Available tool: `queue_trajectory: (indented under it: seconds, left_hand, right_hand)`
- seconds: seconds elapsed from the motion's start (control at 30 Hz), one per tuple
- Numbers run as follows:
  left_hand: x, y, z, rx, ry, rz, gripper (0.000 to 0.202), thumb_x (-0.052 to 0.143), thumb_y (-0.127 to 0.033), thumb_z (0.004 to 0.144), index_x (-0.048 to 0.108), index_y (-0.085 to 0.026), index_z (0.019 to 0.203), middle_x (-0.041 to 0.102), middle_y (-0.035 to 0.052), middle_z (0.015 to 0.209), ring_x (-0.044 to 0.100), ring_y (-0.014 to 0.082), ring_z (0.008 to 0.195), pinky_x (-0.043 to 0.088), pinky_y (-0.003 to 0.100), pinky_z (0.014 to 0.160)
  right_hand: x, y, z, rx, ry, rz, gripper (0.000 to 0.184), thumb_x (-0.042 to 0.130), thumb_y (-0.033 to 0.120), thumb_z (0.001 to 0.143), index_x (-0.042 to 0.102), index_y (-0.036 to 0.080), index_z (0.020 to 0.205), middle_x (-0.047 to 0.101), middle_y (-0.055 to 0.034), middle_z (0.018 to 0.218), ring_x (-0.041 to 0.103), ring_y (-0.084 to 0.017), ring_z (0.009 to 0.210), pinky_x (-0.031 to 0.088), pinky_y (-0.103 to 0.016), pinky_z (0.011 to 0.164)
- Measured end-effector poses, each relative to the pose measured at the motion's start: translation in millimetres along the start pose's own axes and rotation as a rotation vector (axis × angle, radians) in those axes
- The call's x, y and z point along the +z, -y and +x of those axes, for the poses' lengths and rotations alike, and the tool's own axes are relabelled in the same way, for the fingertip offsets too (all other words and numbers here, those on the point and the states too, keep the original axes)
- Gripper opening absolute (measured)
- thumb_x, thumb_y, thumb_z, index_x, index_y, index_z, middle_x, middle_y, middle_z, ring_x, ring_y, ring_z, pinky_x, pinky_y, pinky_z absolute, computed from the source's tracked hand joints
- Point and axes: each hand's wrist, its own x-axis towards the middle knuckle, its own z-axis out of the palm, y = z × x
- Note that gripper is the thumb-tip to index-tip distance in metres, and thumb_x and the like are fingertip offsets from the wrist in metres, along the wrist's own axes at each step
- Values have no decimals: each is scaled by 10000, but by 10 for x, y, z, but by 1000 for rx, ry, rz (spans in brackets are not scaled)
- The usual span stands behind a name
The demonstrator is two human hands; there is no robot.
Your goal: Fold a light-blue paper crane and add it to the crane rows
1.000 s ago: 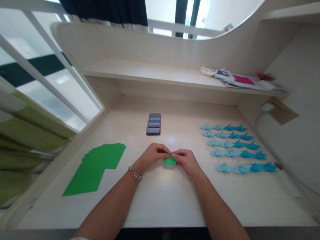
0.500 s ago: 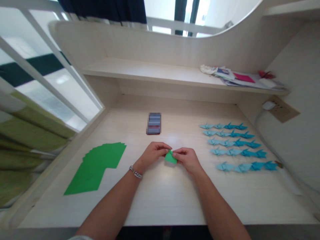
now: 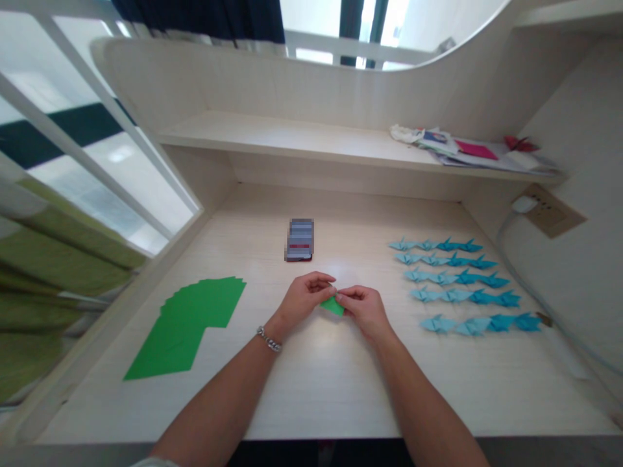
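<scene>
A small folded piece of green paper [image 3: 333, 306] is held between both hands just above the desk. My left hand [image 3: 306, 295], with a chain bracelet on the wrist, pinches its upper left edge between thumb and fingers. On the other side, my right hand [image 3: 363, 308] grips the paper's right edge with thumb and forefinger. The fingers cover much of the paper's top. Fanned green paper sheets [image 3: 195, 318] lie to the left. Several rows of folded blue paper cranes [image 3: 462, 279], light to darker blue, stand to the right.
A phone [image 3: 300, 240], its screen blurred, lies behind the hands on the desk [image 3: 321, 395]. Above runs a shelf [image 3: 292, 141] with papers [image 3: 474, 150] at its right end. A cable [image 3: 516, 272] hangs from the wall socket [image 3: 549, 211] along the right side.
My left thumb has shifted right and over the paper's top, close to the right fingertips. Less of the green paper shows now. The sheets, cranes and phone are unchanged.
</scene>
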Motion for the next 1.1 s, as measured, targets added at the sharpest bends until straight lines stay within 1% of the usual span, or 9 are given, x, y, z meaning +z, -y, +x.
queue_trajectory:
  seconds: [0.13,0.3,0.4,0.57,0.77,0.97,1.1]
  left_hand:
    - [-5,28,-4,-7,-6,32,274,727,-272,672,661,-116,888,677,64,755,611,141,674,481,252,630]
    - [-26,50,7,-20,-16,27,263,730,-277,671,668,-122,874,690,64,765,624,143,672,491,254,631]
    - [-22,33,10,-28,-24,37,255,740,-274,655,677,-123,851,694,62,760,627,145,671,494,253,629]
    - [-7,-12,9,-45,-35,66,239,743,-269,641,686,-119,817,695,60,736,623,145,649,492,248,604]
    - [11,-36,3,-52,-54,78,216,736,-268,642,689,-125,796,695,54,715,617,147,630,488,252,590]
    - [24,-46,2,-67,-76,44,204,749,-255,619,692,-122,763,688,52,688,604,143,606,470,249,571]
    - [14,-1,16,-85,-68,-28,204,745,-240,623,686,-114,772,668,40,668,576,120,583,439,227,548]
  right_hand:
    - [6,8,-11,8,27,-1,301,788,350,540,713,141,743,695,-63,703,613,-168,612,498,-295,579]
    - [4,24,-16,62,69,109,270,780,347,562,710,147,729,687,-56,722,619,-179,655,516,-324,612]
    - [1,30,-17,78,79,131,284,797,328,534,714,146,735,688,-56,723,619,-183,659,519,-336,627]
    - [3,33,-32,66,74,92,313,800,334,523,720,140,756,694,-62,720,619,-172,643,512,-316,619]
    - [4,38,-31,52,51,40,307,793,336,525,719,141,750,692,-55,691,617,-163,619,509,-296,591]
    - [24,12,-14,23,8,-21,303,783,337,530,718,133,744,687,-59,654,608,-162,578,500,-284,552]
    - [37,-11,-9,-25,11,-51,265,767,323,560,716,133,738,681,-49,639,595,-146,555,488,-270,538]
